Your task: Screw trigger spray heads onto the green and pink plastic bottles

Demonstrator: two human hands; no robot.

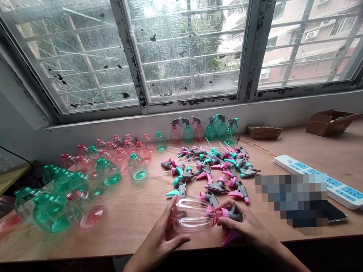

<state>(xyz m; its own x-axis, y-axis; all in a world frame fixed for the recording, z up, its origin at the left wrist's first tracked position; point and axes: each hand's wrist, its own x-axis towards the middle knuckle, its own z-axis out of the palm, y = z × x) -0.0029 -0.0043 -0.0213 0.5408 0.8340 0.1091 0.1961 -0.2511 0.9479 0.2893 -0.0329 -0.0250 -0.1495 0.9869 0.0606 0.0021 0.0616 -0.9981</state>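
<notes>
A clear pink plastic bottle [192, 215] lies sideways between my hands above the table's front edge, its neck to the right. My left hand [165, 231] grips the bottle around its base, thumb below. A grey and pink trigger spray head [233, 214] sits at the bottle's neck, and my right hand [245, 225] closes its fingers on the pink collar. Whether the collar is fully screwed down I cannot tell. Just beyond my hands lies a pile of loose trigger spray heads [217, 185] in grey with pink or teal, some with thin tubes.
Several open green and pink bottles [103, 172] stand at the left. Bottles with spray heads [199, 131] line the wall below the window. At right are a white power strip [323, 182], a phone-like dark device [336, 214], a flat cardboard box [264, 132] and an open carton [330, 123].
</notes>
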